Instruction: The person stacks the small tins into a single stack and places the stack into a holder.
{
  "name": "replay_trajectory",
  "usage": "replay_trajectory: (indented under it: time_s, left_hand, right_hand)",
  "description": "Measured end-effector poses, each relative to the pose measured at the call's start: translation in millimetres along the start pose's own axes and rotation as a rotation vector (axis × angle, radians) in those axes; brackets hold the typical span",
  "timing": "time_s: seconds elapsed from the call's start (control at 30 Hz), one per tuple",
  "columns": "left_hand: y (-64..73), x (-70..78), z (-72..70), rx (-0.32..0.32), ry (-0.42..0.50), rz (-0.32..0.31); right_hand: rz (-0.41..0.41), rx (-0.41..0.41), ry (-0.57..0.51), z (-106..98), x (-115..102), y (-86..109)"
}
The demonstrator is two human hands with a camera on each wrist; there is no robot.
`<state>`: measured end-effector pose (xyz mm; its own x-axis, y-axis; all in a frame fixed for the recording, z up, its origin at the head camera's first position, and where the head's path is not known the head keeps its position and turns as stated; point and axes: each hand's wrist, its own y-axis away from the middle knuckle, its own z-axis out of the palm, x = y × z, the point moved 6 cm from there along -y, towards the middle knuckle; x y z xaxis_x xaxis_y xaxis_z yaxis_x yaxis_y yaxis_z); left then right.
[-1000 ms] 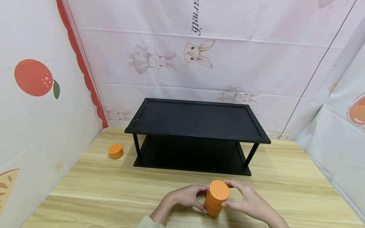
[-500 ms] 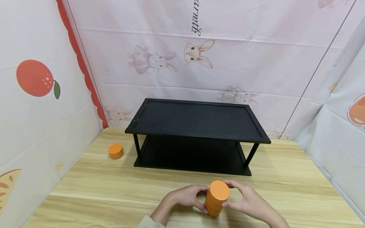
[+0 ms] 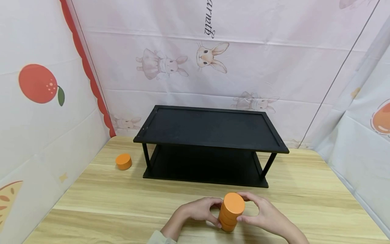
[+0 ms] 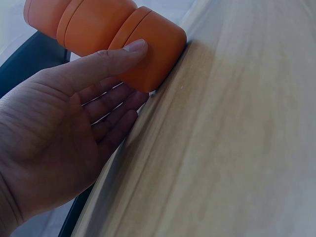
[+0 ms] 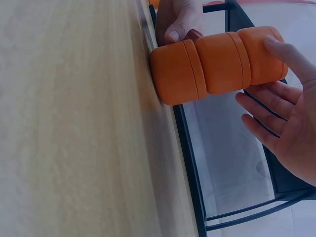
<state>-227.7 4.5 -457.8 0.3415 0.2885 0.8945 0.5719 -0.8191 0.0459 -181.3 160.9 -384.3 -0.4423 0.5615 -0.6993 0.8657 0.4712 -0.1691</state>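
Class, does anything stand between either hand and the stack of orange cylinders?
Nothing visible does. The left hand touches the bottom cylinder directly, and the right hand touches the top cylinder. The black shelf stands beyond both hands, not in between.

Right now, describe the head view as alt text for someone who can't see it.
A person's left hand and right hand hold a stack of three smooth orange cylinders on a pale wooden table. Behind stands a black, two-tier rectangular shelf; a single orange cylinder sits left of it.
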Motion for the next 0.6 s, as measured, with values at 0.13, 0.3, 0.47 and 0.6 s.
replay_trajectory:
  time_s: [0.13,0.3,0.47,0.6]
  left_hand:
    - [0.0,-0.1,0.4,0.000,-0.003,0.000]
    - [0.5,0.3,0.9,-0.001,-0.003,-0.004]
    - [0.3,1.1,0.6,0.000,-0.009,0.001]
    - [-0.1,1.6,0.2,-0.001,-0.005,0.002]
  right_hand:
    - [-0.014,-0.014,-0.007,1.1,-0.7,1.0]
    - [-0.022,-0.010,-0.004,2.1,-0.2,1.7]
    - [-0.017,-0.005,-0.001,1.4,0.5,1.2]
    - [-0.008,-0.007,-0.002,0.8,1.0,0.5]
